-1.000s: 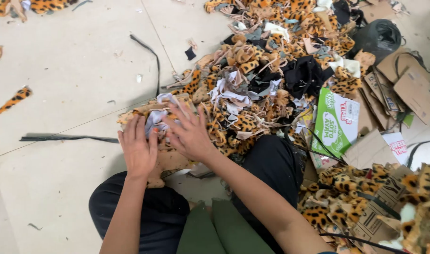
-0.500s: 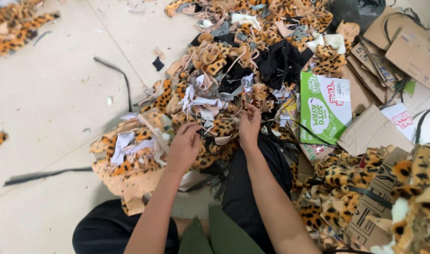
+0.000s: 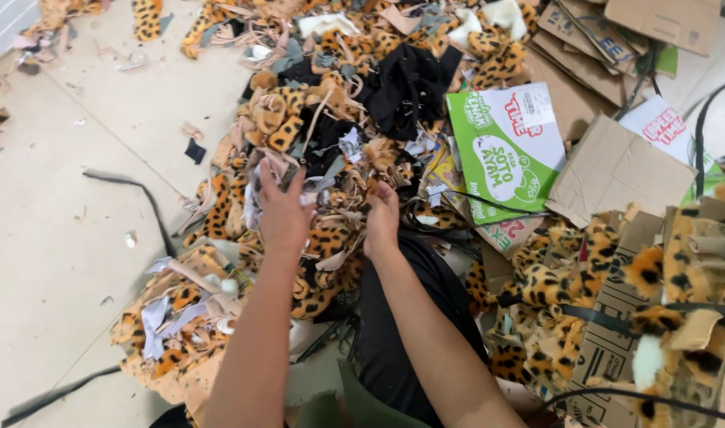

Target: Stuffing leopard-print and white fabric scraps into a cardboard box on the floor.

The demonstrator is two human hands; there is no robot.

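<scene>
We had both hands buried in the heap of leopard-print fabric scraps (image 3: 315, 238) on the floor in front of our knees. Left hand (image 3: 283, 210) sat on top of the pile, fingers curled down into a tangle of print and grey offcuts, apparently holding a bunch; how tight, we couldn't tell. Right hand (image 3: 382, 222) was just beside it, fingers dug under the scraps and mostly hidden, so grip state unclear there. Black fabric piece (image 3: 410, 83) lay further up the heap, well apart from both hands. Green and white flattened carton (image 3: 505, 150) and brown cardboard sheet (image 3: 616, 170) lay to the right, touching the heap edge. A second clump of scraps (image 3: 180, 317) sat near our left forearm. Judgement: the pieces looked interlocked with strips and threads, so pulling from the top layer, lifting straight up and keeping the other hand pinning the rest would have kept the pile from dragging along.
</scene>
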